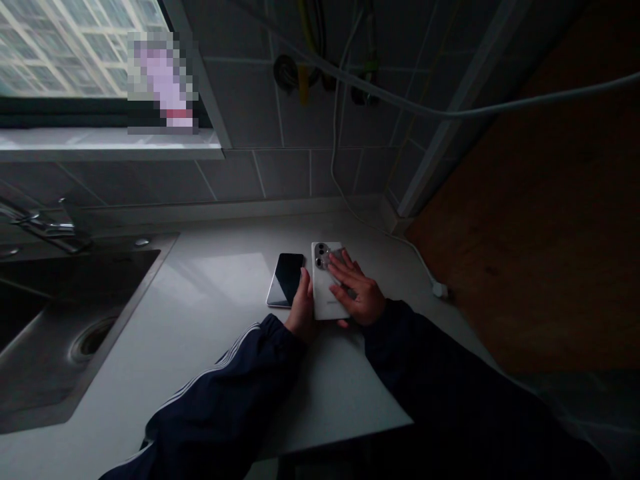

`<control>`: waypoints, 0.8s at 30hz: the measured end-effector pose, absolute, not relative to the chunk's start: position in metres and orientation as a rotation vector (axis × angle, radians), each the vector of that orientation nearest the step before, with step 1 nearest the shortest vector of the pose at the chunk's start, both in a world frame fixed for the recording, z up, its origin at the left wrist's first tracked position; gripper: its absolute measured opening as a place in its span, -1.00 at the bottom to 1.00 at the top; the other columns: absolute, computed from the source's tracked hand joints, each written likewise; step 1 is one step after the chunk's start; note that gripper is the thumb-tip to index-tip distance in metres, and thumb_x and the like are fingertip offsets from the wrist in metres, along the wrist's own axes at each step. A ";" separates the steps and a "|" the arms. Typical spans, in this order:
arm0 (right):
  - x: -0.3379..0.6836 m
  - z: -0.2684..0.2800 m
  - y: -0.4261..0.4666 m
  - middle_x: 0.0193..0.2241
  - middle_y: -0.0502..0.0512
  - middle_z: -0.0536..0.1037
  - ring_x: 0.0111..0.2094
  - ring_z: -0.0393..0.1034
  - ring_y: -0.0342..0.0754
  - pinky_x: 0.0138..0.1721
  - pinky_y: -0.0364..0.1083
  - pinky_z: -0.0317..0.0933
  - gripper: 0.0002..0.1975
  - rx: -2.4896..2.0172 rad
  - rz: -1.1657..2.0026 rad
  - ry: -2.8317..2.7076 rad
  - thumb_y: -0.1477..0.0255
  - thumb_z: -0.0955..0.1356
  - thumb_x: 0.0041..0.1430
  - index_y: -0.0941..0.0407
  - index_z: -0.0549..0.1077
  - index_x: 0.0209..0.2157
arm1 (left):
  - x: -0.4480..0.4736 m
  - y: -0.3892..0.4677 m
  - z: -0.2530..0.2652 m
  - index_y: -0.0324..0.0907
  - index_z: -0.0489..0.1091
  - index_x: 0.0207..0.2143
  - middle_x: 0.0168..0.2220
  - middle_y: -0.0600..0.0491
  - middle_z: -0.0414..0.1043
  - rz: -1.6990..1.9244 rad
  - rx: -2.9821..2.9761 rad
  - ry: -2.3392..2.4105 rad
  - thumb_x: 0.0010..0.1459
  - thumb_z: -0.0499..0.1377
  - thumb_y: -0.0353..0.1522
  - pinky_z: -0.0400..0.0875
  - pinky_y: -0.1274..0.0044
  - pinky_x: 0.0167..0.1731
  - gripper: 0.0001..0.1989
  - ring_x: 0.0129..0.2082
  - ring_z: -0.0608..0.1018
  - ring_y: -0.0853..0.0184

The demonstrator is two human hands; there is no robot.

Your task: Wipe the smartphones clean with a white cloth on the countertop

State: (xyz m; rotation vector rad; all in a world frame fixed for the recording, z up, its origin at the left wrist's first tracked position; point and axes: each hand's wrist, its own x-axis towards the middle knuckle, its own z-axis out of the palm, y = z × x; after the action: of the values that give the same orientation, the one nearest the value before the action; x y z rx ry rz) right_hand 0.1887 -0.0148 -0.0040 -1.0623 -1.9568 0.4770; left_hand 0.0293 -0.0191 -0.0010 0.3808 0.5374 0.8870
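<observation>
A white phone (330, 308) is held above the counter with its back and round camera block facing me. My left hand (301, 310) grips it from the left and below, thumb along its left edge. Stretched over the phone's back is my right hand (357, 291), its fingers flat and slightly apart near the cameras. A greyish patch shows under those fingers; I cannot make out what it is. Just left of my left hand, a second phone (287, 279) with a dark screen lies face up on the counter.
The white counter (215, 280) has a steel sink (117, 360) with a tap (47, 223) at the left. A white cable (334, 160) hangs down the tiled wall to a plug (440, 289) at the right. A brown wooden panel (540, 220) borders the right side.
</observation>
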 end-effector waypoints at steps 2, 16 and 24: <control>0.190 -0.006 -0.014 0.34 0.11 0.25 0.44 -0.11 0.15 0.38 0.34 -0.09 -0.50 -1.079 0.472 -2.014 0.29 0.30 0.34 0.01 0.35 0.28 | 0.029 -0.018 0.003 -0.03 0.22 0.35 0.09 -0.12 0.52 0.893 0.353 0.555 0.32 -0.15 0.13 0.56 0.18 -0.07 -0.28 0.01 0.60 -0.01; 0.199 -0.007 -0.008 0.34 0.25 0.26 0.45 -0.12 0.13 0.39 0.36 -0.30 -0.44 -0.940 0.126 -2.330 0.21 0.22 0.40 0.15 0.27 0.32 | 0.025 -0.019 0.002 -0.16 0.18 0.36 -0.04 -0.19 0.58 0.747 0.436 0.567 0.38 -0.16 0.05 0.57 0.37 -0.26 -0.30 -0.19 0.67 0.09; 0.205 0.006 -0.005 0.34 0.25 0.26 0.43 -0.02 0.13 0.38 0.34 -0.16 -0.47 -1.118 0.008 -2.154 0.26 0.20 0.44 0.13 0.23 0.35 | 0.027 -0.024 -0.017 -0.29 0.33 0.24 -0.23 -0.27 0.61 0.582 0.715 0.485 0.27 -0.08 0.17 0.44 0.49 -0.58 -0.18 -0.39 0.66 0.08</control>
State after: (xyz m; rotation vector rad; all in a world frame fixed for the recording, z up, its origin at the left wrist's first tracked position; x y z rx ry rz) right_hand 0.2051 -0.0053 0.0064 -1.1179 -2.1541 0.0085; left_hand 0.0269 -0.0238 -0.0170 0.7152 0.4845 0.5824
